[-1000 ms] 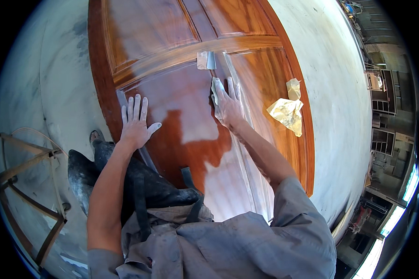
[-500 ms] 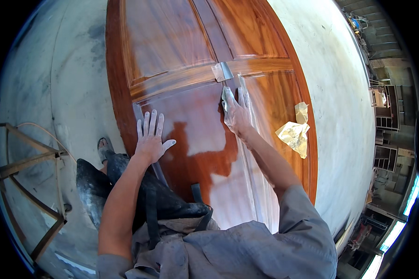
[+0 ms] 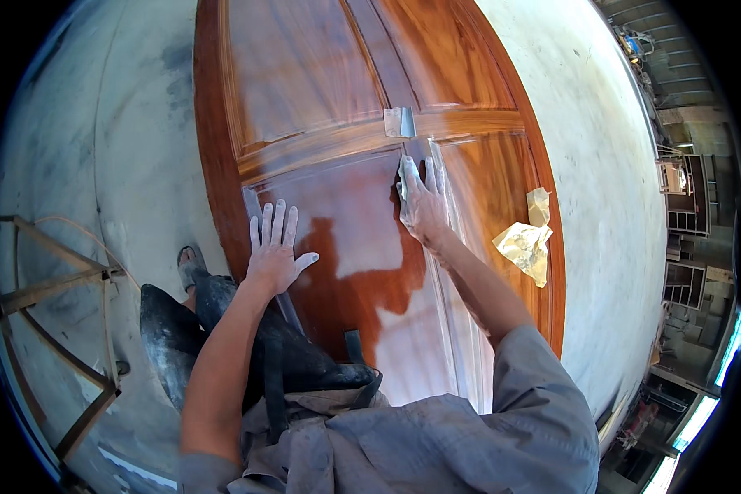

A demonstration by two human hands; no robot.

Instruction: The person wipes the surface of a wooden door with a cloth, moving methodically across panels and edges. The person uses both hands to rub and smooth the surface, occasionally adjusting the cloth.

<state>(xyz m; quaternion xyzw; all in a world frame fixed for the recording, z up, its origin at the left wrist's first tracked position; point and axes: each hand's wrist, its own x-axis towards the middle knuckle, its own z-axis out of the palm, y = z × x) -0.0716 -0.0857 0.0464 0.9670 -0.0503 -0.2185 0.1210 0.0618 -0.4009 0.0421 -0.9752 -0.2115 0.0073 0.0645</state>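
A large wooden door [image 3: 329,107], glossy reddish brown with raised panels, lies flat and fills most of the view, with a pale concrete floor [image 3: 99,123] showing around it. The person leans over its near end in a grey shirt [image 3: 436,445], one sandalled foot [image 3: 188,265] planted on the floor just beside the door's left edge. At the far left stands a rusty metal frame [image 3: 49,329], well apart from the work. On the right panel lies a crumpled yellowish sheet of sandpaper [image 3: 525,243], untouched, and a small grey piece of sandpaper [image 3: 400,122] rests on the cross rail where it meets the centre stile. The left hand [image 3: 273,251] is spread flat on the lower left panel, fingers open and holding nothing, apparently bracing the body's weight. The right hand [image 3: 422,206], dusted white, presses a pale folded abrasive pad [image 3: 407,174] against the centre stile just below the cross rail, its fingers extended and bearing down on the pad rather than curled round it. Whitish haze along the stile and lower panel suggests the step in hand is rubbing down the finish by hand. Judging from this, the next move calls for steady, even pressure along the grain, keeping the pad flat so the moulded edges are not cut through, with the left hand staying as the support.
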